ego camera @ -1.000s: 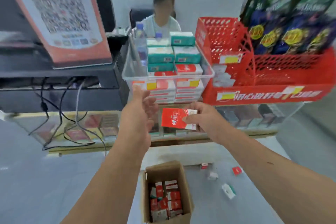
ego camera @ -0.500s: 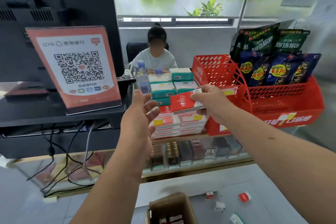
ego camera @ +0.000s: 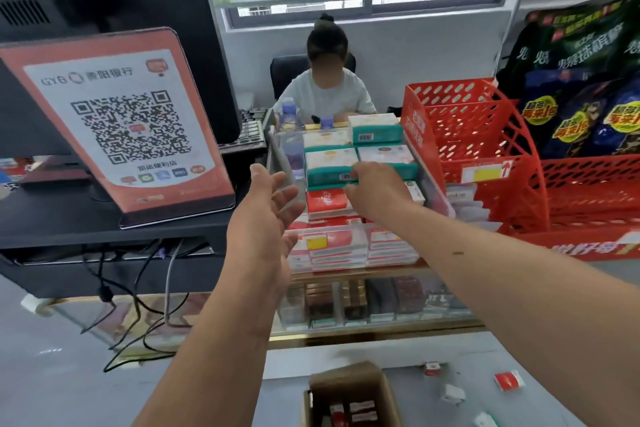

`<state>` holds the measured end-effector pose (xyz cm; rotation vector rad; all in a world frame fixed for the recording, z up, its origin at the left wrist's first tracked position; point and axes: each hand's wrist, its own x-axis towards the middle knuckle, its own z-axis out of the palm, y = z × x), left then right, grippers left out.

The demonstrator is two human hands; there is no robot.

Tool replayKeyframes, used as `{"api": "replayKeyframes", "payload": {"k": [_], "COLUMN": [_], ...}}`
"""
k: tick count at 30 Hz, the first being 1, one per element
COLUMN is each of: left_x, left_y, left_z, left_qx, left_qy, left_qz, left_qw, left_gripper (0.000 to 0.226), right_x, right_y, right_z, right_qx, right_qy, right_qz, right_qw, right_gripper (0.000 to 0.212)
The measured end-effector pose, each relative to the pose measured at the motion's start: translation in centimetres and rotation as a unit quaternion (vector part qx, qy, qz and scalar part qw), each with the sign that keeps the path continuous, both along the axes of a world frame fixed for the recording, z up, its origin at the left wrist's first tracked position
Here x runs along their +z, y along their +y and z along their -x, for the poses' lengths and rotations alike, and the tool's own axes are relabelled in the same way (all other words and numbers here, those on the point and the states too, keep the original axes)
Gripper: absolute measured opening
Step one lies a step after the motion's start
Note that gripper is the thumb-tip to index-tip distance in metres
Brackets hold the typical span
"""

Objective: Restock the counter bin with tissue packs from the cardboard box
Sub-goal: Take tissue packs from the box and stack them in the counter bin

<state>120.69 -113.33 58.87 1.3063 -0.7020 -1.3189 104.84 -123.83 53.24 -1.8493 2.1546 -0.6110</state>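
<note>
The clear counter bin (ego camera: 363,234) holds red-and-white tissue packs in front and teal packs (ego camera: 330,163) behind. My right hand (ego camera: 377,189) reaches into the bin. Its fingers curl on the right end of a red tissue pack (ego camera: 325,201), which lies on top of the front left stack. My left hand (ego camera: 273,215) hovers open and holds nothing, just outside the bin's front left corner. The cardboard box (ego camera: 349,380) stands on the floor below, with red packs (ego camera: 360,409) showing inside.
A QR-code sign (ego camera: 128,128) stands left of the bin, and red mesh baskets (ego camera: 485,149) with snack bags (ego camera: 588,104) stand to its right. A person (ego camera: 325,83) sits behind the counter. Loose packs (ego camera: 507,381) lie on the floor, and cables (ego camera: 138,315) hang at the left.
My right hand has carried the red pack up from in front of the counter and into the bin, down onto the front stack. My left hand stayed open beside the bin. The view tilted up.
</note>
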Motion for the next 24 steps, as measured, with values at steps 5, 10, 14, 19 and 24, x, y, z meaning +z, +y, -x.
{"api": "replayKeyframes", "payload": {"k": [5, 10, 14, 19, 24], "left_x": [-0.4, -1.3, -2.4, -6.5, -13.8], "left_y": [-1.3, -1.4, -0.2, 2.0, 5.0], "left_z": [0.3, -0.1, -0.8, -1.9, -2.3], "left_qx": [-0.002, -0.002, -0.016, -0.057, -0.085], "left_qy": [-0.001, 0.008, 0.017, 0.040, 0.038], "left_qz": [0.004, 0.001, -0.007, -0.035, -0.108], "left_qw": [1.000, 1.000, 1.000, 0.997, 0.990], "left_gripper": [0.052, 0.052, 0.054, 0.054, 0.050], "right_x": [0.6, 0.9, 1.4, -1.0, -9.4], "right_y": [0.3, 0.8, 3.2, 11.2, 17.5], "right_z": [-1.4, -2.7, -2.1, -2.1, -1.9], "right_qx": [0.144, 0.185, 0.152, 0.122, 0.104], "right_qy": [0.068, 0.137, 0.037, -0.025, -0.061], "right_qz": [-0.054, -0.180, -0.098, 0.150, 0.168], "right_qw": [0.986, 0.956, 0.983, 0.981, 0.978], "right_gripper": [0.029, 0.029, 0.029, 0.024, 0.019]}}
